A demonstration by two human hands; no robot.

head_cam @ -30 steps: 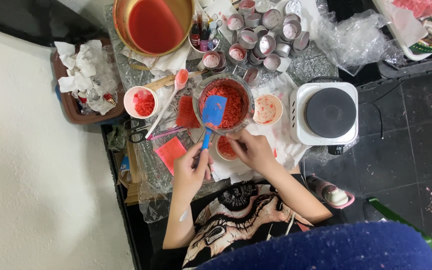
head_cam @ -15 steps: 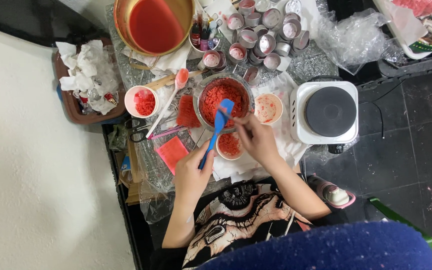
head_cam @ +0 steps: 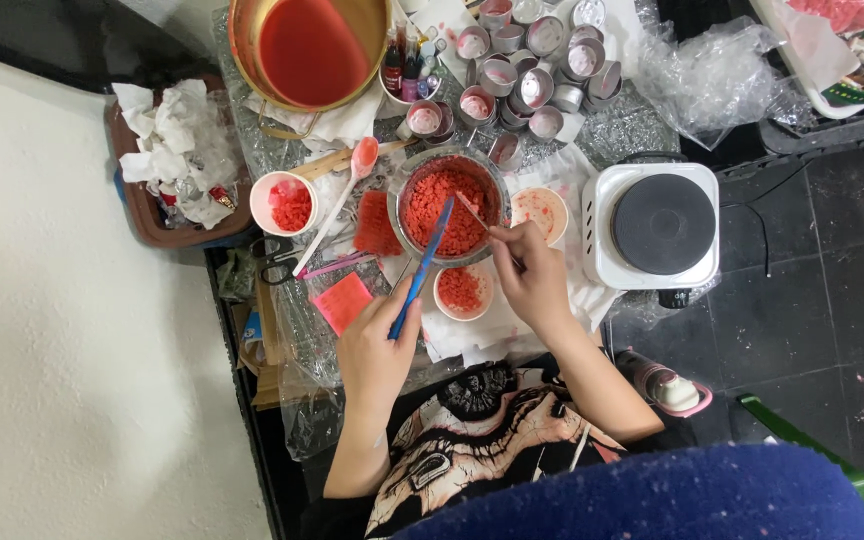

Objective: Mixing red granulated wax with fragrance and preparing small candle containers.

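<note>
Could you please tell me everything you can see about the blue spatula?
The blue spatula is a slim tool, blue from handle to blade, seemingly plastic or silicone. It lies tilted, seen nearly edge-on, so its blade looks narrow. The left hand grips the lower handle end; the blade end reaches over the rim into the glass bowl, among the red chunks. The right hand is beside it, holding a thin stick without touching it.
</note>
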